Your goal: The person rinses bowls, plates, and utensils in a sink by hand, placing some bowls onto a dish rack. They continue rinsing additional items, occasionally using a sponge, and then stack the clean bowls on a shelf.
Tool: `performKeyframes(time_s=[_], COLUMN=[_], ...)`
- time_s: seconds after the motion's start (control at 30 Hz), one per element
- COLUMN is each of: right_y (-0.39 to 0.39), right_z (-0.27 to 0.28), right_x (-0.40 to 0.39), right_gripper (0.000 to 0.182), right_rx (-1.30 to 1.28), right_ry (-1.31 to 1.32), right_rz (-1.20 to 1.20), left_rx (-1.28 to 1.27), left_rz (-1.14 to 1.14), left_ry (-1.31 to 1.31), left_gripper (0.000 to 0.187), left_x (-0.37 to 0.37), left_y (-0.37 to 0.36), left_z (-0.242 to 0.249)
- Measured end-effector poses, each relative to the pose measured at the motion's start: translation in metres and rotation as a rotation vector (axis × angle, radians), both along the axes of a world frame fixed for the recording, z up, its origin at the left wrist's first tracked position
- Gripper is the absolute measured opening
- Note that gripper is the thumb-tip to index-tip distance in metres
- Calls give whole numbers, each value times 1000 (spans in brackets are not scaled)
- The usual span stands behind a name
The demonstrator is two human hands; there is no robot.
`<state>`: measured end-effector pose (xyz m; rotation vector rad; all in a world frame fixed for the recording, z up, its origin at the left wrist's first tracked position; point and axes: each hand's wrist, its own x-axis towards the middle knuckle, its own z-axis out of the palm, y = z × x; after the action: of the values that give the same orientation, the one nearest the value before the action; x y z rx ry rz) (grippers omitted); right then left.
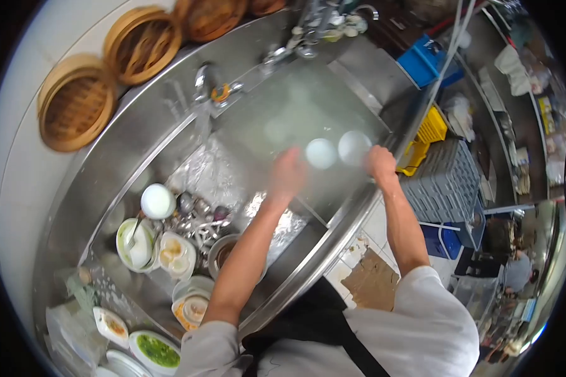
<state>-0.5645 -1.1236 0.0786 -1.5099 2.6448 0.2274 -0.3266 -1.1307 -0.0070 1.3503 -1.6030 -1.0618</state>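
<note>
Over the water-filled sink basin [264, 113], my right hand [382, 163] is closed on the rim of a small white bowl [353, 147]. Another round white bowl [321, 153] lies in the cloudy water between my hands. My left hand [287, 173] is smeared by motion just left of that bowl, and its fingers cannot be made out. Below my left forearm, a heap of spoons [204, 220] fills the neighbouring section, beside a white bowl [158, 201] and a tub with a white spoon [136, 244]. Water runs from a tap [204, 81].
Bamboo steamers [78, 103] line the ledge at upper left. Dishes with food scraps, including a green one [157, 349], stand at lower left. Grey stacked crates [443, 176], a yellow basket [431, 129] and a blue container [420, 61] are right of the sink. Cardboard [371, 279] lies on the floor.
</note>
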Motion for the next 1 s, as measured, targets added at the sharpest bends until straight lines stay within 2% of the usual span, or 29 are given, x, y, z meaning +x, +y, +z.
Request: performKeyframes(time_s=[0.03, 0.13, 0.17, 0.27, 0.33, 0.37, 0.43, 0.5, 0.6, 0.67, 0.7, 0.77, 0.8, 0.87, 0.9, 0.97, 1.0], right_y=[1, -2, -7, -10, -14, -16, -23, -26, -39, -47, -52, -58, -56, -58, -59, -65, -55], right_z=[7, -10, -4, -25, -30, -33, -40, -55, -95, -109, -106, -100, -100, -101, -81, -63, -44], right_x=[-6, -31, -24, -27, -23, -20, -19, -26, -41, -41, -34, -13, -11, -7, -3, -26, -28], right_gripper=[30, 30, 31, 33, 34, 35, 39, 42, 46, 49, 50, 52, 54, 58, 60, 52, 44], right_rx=[44, 236, 332, 423, 471, 519, 567, 592, 598, 536, 567, 642, 631, 602, 589, 430, 272], right_ry=[6, 23, -27, -85, -138, -168, -194, -223, -288, -334, -376, -462, -466, -476, -490, -557, -786], right_rz=[34, 183, 120, 101, 183, 199, 242, 302, 345, 334, 264, 128, 153, 220, 221, 457, 400], left_rx=[-56, 77, 100, 169, 51, 4, -2, 301, 456, 83, -99, 398, 638, 597, 573, 170, 55], left_rz=[27, -47, -123, -330, -224, -170, 2, -169, -217, -78, 0, -209, -292, -135, -59, 174, 411], left_ry=[-147, -535, -640, -510, -516, -528, -567, -562, -702, -718, -742, -636, -617, -515, -468, -361, -208], left_gripper=[59, 85, 96, 81, 68, 62, 48, 50, 51, 47, 45, 38, 35, 29, 26, 20, 18], left_x=[-37, -112, -129, -145, -157, -156, -147, -131, -114, -141, -149, -124, -103, -90, -81, -48, -15], left_y=[-20, -73, -86, -98, -99, -86, -66, -70, -76, -80, -80, -78, -75, -75, -74, -63, -47], left_z=[-8, -43, -67, -118, -226, -261, -246, -216, -164, -326, -382, -270, -181, -153, -140, -84, -38])
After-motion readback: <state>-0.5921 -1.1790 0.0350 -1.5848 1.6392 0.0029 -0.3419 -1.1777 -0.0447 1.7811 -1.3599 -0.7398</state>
